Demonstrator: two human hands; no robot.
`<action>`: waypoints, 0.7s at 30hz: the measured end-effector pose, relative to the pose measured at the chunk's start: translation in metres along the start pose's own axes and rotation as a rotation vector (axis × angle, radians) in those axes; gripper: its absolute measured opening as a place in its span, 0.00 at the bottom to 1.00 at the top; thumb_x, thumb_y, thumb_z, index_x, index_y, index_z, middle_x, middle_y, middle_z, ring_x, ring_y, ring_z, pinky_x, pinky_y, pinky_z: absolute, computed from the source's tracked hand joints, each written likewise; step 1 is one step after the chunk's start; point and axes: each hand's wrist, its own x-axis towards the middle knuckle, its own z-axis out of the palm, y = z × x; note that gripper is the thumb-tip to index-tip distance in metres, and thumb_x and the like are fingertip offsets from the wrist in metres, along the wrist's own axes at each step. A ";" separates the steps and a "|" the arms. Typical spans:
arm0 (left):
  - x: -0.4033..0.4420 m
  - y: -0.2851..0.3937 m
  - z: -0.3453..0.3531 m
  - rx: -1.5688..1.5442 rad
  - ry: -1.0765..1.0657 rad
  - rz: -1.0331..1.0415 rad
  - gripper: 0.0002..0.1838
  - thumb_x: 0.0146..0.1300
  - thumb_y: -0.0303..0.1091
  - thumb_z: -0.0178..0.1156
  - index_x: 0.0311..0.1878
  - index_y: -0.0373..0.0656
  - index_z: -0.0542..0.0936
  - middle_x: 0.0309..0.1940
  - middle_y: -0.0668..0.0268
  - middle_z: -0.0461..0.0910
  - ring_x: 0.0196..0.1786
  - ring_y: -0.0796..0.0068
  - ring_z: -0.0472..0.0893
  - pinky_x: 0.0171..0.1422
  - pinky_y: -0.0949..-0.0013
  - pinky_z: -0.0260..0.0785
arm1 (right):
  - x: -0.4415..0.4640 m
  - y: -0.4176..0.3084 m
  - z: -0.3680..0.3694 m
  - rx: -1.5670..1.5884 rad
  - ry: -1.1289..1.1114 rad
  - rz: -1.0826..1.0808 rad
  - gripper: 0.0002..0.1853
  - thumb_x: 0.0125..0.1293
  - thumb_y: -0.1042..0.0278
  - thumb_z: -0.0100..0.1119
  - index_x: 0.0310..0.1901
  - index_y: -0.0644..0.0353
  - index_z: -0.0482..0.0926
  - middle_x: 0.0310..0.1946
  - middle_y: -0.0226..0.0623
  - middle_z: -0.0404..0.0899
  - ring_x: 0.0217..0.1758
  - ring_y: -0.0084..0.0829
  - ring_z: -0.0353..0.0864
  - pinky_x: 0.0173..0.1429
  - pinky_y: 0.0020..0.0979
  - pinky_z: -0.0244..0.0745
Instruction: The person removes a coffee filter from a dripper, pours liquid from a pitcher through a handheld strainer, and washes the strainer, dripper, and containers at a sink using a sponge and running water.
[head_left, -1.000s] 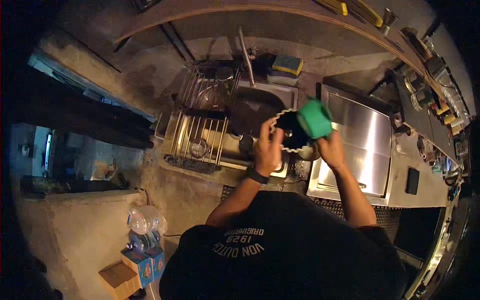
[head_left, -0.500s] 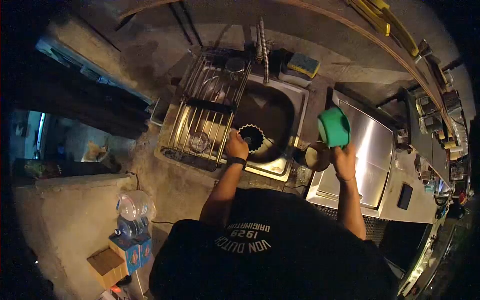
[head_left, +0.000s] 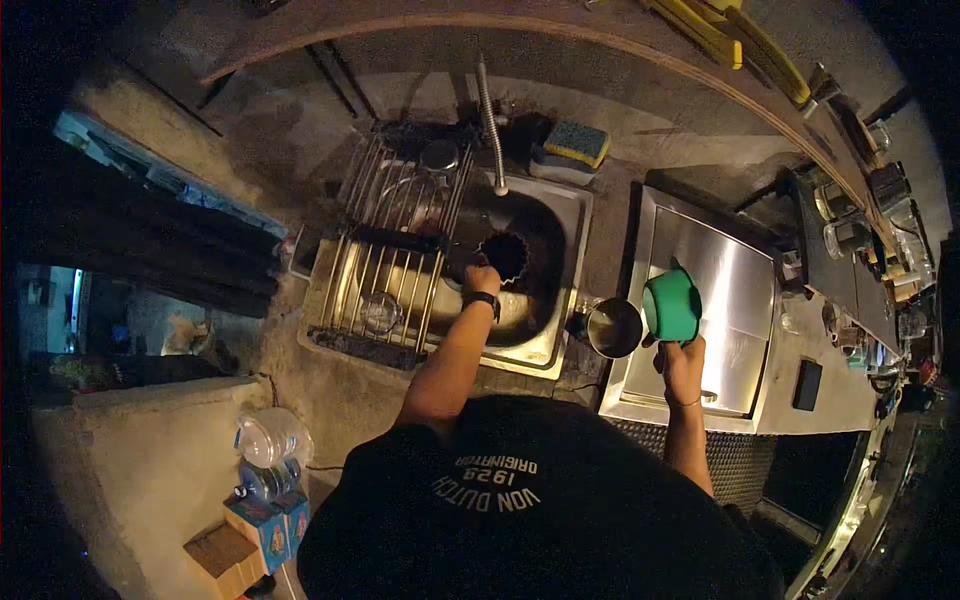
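Observation:
My left hand [head_left: 482,284] is closed on the rim of a dark cup with a wavy edge [head_left: 503,256], held inside the metal sink [head_left: 548,350]. A green cup [head_left: 673,305] is in my right hand [head_left: 681,362], above the left part of the stainless steel lid. Just left of the green cup, a round metal pot [head_left: 613,328] stands between the sink and the steel lid [head_left: 735,285]. The fingertips of my left hand are partly hidden by the hand itself.
A wire drying rack [head_left: 395,240] with glassware covers the sink's left side. Behind the sink are a flexible faucet [head_left: 489,120] and a sponge [head_left: 577,143]. A wooden shelf [head_left: 500,20] arches overhead. A dark flat object [head_left: 808,385] lies at right.
The hands have moved apart. My left hand has carried the dark cup left and into the sink; my right hand has moved the green cup right and down.

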 end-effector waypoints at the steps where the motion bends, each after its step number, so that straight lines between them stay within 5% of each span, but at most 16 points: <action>1: 0.011 0.000 0.013 -0.027 0.014 0.023 0.13 0.65 0.43 0.54 0.42 0.46 0.81 0.31 0.59 0.83 0.32 0.57 0.81 0.39 0.58 0.72 | 0.001 0.002 -0.003 -0.006 -0.008 -0.024 0.09 0.63 0.70 0.54 0.28 0.63 0.78 0.15 0.28 0.69 0.14 0.18 0.59 0.19 0.22 0.52; 7: 0.099 -0.004 0.072 -0.196 0.077 0.192 0.14 0.63 0.46 0.55 0.39 0.47 0.83 0.30 0.62 0.83 0.31 0.62 0.81 0.39 0.61 0.72 | -0.013 -0.007 -0.027 -0.072 0.096 0.023 0.10 0.63 0.71 0.52 0.28 0.64 0.80 0.15 0.28 0.70 0.14 0.19 0.59 0.20 0.22 0.52; 9: 0.158 0.021 0.049 -0.855 -0.327 0.013 0.12 0.66 0.37 0.58 0.49 0.42 0.80 0.48 0.56 0.81 0.46 0.63 0.80 0.47 0.67 0.75 | -0.018 0.004 -0.035 -0.044 0.129 0.043 0.10 0.63 0.70 0.53 0.28 0.64 0.80 0.15 0.28 0.70 0.14 0.19 0.58 0.19 0.22 0.52; 17: 0.254 0.149 0.052 -0.551 -0.633 0.160 0.29 0.69 0.48 0.60 0.67 0.43 0.70 0.55 0.63 0.76 0.49 0.67 0.77 0.50 0.63 0.72 | -0.021 0.033 -0.035 0.065 0.237 0.081 0.10 0.63 0.69 0.55 0.27 0.64 0.79 0.13 0.30 0.70 0.13 0.18 0.57 0.18 0.21 0.49; 21: 0.253 0.149 0.054 -0.470 -0.662 0.292 0.27 0.69 0.46 0.60 0.66 0.43 0.72 0.55 0.64 0.78 0.55 0.64 0.77 0.55 0.63 0.71 | -0.026 0.046 -0.035 0.022 0.231 0.122 0.10 0.62 0.70 0.54 0.27 0.64 0.79 0.13 0.29 0.70 0.13 0.18 0.57 0.18 0.20 0.48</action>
